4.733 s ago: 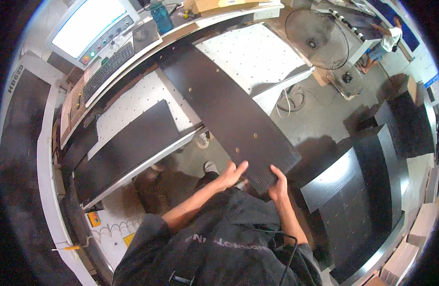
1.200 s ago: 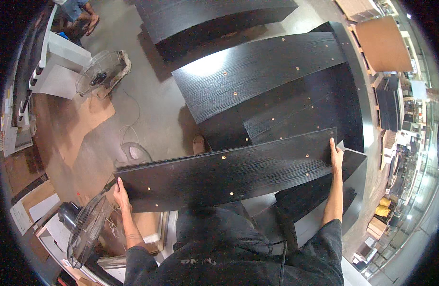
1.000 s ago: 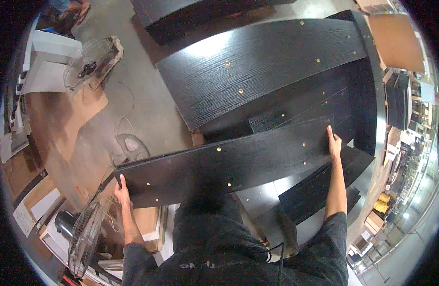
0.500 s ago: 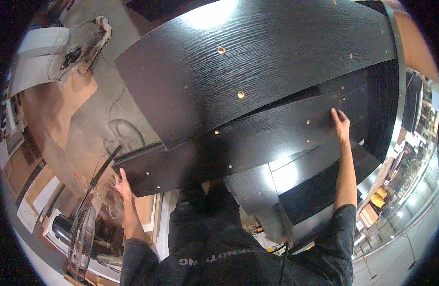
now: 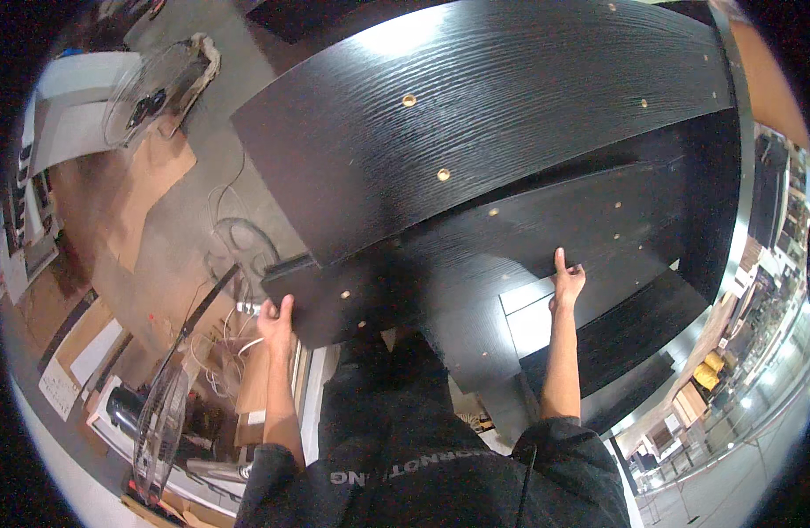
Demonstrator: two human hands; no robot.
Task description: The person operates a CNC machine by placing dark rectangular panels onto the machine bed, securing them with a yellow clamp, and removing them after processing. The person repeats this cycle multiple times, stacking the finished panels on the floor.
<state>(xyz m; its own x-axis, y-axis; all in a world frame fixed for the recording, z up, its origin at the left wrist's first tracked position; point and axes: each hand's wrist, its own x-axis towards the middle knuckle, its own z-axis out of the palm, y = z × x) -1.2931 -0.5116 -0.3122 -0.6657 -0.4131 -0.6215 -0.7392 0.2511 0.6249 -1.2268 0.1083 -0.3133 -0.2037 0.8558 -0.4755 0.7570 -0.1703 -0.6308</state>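
Note:
A long black wood-grain panel [image 5: 519, 224] with small drilled holes lies across the middle, its left end nearest me. At that left end, my left hand [image 5: 276, 321] grips the corner, thumb over the top face and fingers at the edge. On the near long edge, my right hand [image 5: 567, 283] has its thumb on top of the panel and its fingers bent at the edge, partly hidden. Beyond it lies a wider black panel [image 5: 511, 106] with brass-coloured round fittings, overlapping the long panel's far side.
More black panels [image 5: 612, 330] lie stacked below and to the right. A pedestal fan [image 5: 163, 418] stands at the lower left, and another fan [image 5: 145, 106] at the upper left. Loose cables [image 5: 213, 356] and cardboard [image 5: 163, 172] lie on the floor at left.
The long panel has slid to the right, with my left hand moving right on its end. My right hand has shifted left and nearer along the panel.

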